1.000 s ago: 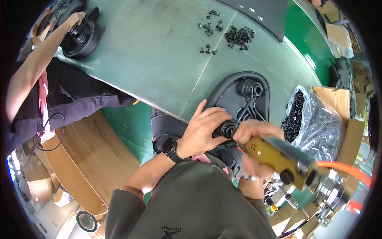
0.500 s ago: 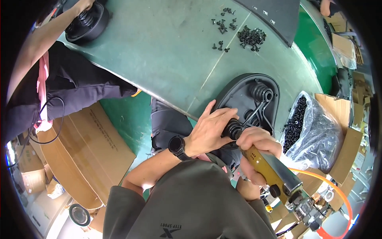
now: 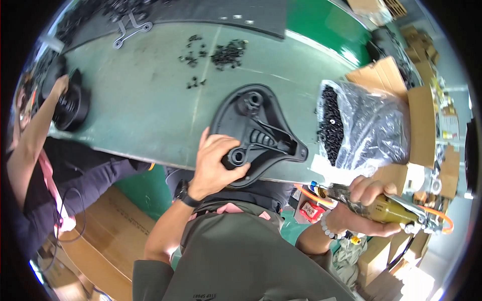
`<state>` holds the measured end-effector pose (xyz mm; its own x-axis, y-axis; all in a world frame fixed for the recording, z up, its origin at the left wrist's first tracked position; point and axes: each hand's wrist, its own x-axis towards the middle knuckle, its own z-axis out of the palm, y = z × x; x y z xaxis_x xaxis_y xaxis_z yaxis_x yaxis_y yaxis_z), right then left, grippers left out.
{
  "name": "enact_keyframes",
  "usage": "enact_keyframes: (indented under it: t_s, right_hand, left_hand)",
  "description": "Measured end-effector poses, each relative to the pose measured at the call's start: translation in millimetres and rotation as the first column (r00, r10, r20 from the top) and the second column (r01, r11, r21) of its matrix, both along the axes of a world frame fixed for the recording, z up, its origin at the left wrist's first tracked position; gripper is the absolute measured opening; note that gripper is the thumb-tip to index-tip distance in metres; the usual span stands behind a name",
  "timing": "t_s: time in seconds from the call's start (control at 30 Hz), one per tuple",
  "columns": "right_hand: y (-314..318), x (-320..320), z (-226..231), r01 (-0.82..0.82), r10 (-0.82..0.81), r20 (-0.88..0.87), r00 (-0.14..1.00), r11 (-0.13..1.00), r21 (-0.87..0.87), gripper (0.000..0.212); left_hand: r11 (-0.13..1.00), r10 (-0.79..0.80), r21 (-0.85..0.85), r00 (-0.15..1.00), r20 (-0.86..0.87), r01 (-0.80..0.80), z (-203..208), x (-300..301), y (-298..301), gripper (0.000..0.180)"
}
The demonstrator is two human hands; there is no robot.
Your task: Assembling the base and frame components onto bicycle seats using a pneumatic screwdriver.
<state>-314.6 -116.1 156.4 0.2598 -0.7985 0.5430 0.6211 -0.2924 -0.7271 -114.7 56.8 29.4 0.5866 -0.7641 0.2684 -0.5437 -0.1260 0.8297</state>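
Note:
A black bicycle saddle (image 3: 273, 108) lies upside down at the table's near edge, its narrow nose pointing right. Its underside shows metal rails and coil springs. My left hand (image 3: 213, 163) is closed around the near spring (image 3: 237, 156), thumb on one side and fingers on the other. Off to the right, beyond the table edge, my right hand (image 3: 369, 208) grips a yellow air tool (image 3: 394, 210) with a metal lever and an orange hose (image 3: 437, 213). The tool is well apart from the saddle.
Small black screws (image 3: 229, 54) lie loose on the green table (image 3: 145, 110). An open carton (image 3: 422, 125) holds a plastic bag (image 3: 374, 125) of black screws at right. At left a co-worker's hand (image 3: 61, 85) touches another black saddle (image 3: 75, 108). A metal rail frame (image 3: 131, 34) lies at the back.
My right hand has taken the air tool away from the saddle's near spring, to the right. The saddle has turned so its nose shows, and my left hand now closes around the spring.

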Motion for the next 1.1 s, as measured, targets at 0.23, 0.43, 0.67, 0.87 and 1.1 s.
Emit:
enact_keyframes:
  t_s: [0.23,0.43,0.67,0.87,1.1]
  right_hand:
    - [-17,-42,-41,0.047,-0.057,0.024,0.998,0.949,0.311,0.079]
    - [-22,-52,-48,0.025,-0.019,-0.022,1.0,0.946,0.322,0.076]
    - [-16,-46,-49,-0.036,0.013,0.059,0.998,0.903,0.427,0.073]
    - [-11,-44,-62,-0.074,0.082,0.004,0.997,0.878,0.473,0.077]
    - [-8,-35,-69,-0.119,0.142,-0.015,0.99,0.88,0.46,0.074]
  left_hand:
    - [1.0,-0.025,0.013,0.998,-0.055,0.026,33,10,-40,0.046]
    - [0.996,0.028,-0.092,0.985,0.171,-0.012,38,14,-113,0.047]
    - [0.937,0.106,-0.342,0.991,0.085,-0.071,44,61,-331,0.059]
    - [0.977,-0.197,-0.028,0.945,0.262,0.211,28,25,-271,0.034]
    - [0.936,0.184,0.108,0.73,0.658,-0.334,-26,117,-171,0.019]
